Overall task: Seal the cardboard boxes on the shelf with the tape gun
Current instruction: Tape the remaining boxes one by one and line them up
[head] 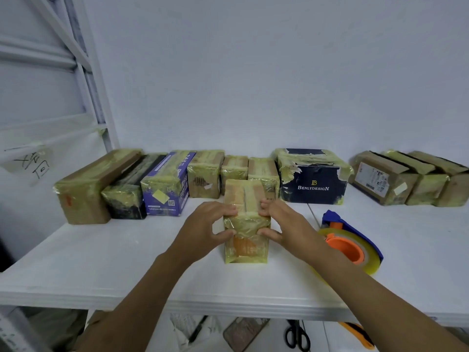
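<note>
A small cardboard box [245, 240] wrapped in yellowish tape stands on the white shelf [127, 262] in front of me. My left hand [206, 226] grips its left side, fingers on top and thumb on the front face. My right hand [284, 222] grips its right side the same way. The tape gun [351, 243], blue with an orange hub and a clear tape roll, lies on the shelf just right of my right wrist, with neither hand on it.
A row of taped boxes lines the back wall: brown, black and purple boxes [166, 185] at left, a dark blue box [314, 177] in the middle, three brown boxes [406, 177] at right. Scissors [297, 336] and a pen [199, 329] lie below the shelf edge.
</note>
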